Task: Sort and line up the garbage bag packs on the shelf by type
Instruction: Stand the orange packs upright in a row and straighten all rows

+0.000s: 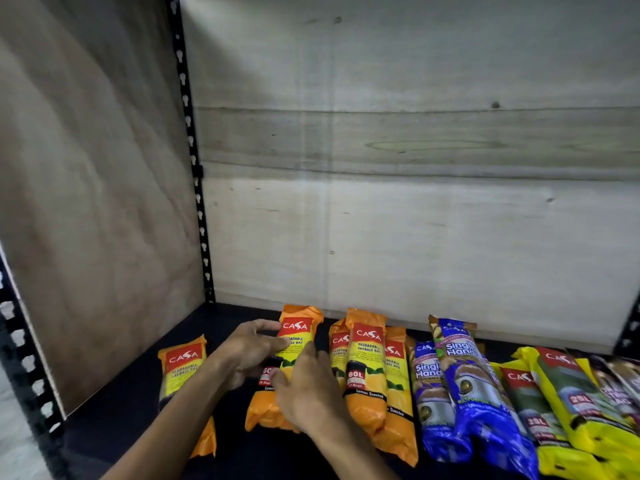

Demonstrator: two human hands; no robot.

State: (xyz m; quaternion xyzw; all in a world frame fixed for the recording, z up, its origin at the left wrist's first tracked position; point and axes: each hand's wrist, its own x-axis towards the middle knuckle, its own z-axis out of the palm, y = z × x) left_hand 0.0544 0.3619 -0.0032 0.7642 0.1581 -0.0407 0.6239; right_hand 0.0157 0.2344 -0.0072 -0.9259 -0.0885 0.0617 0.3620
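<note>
Orange Casa garbage bag packs lie on the dark shelf [114,420]. One orange pack [298,332] lies between my two hands. My left hand [251,351] grips its left edge, thumb on the label. My right hand [304,389] presses on its lower front. Another orange pack [181,365] lies alone at the left, partly under my left forearm. A stack of three orange packs [369,368] sits just to the right. Two blue single-handle packs [460,386] follow, then yellow packs [561,403] at the far right.
Black slotted steel posts [194,161] frame the bay. A plywood side panel [90,188] closes the left, a pale wooden board [415,220] the back. Bare shelf shows behind the packs and at the front left.
</note>
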